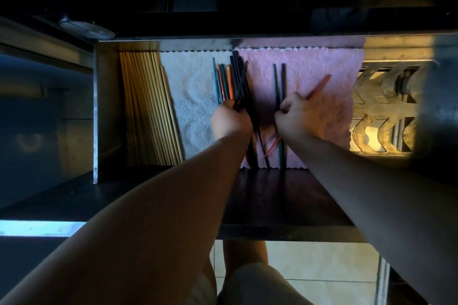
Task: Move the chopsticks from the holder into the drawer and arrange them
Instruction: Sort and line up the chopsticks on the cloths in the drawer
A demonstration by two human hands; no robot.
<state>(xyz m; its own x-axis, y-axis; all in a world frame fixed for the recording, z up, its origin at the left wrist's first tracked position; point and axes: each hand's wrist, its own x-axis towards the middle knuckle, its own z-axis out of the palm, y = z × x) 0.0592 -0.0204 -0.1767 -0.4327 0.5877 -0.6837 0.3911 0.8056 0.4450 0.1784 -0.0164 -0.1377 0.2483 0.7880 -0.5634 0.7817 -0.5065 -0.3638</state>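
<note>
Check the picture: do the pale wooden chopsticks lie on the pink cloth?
No, the pale wooden chopsticks lie at the left end of the drawer, beside the white cloth, left of the pink cloth.

Bare white cloth [192, 109] beside bamboo chopsticks [146, 106]

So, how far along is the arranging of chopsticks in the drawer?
Done: the wooden chopsticks lie in a tidy row at the drawer's left, and some coloured chopsticks lie together on the white cloth. In hand: the left hand grips a bundle of dark chopsticks; the right hand holds a slanted red chopstick. Left: lining these up with the dark pair on the pink cloth.
</note>
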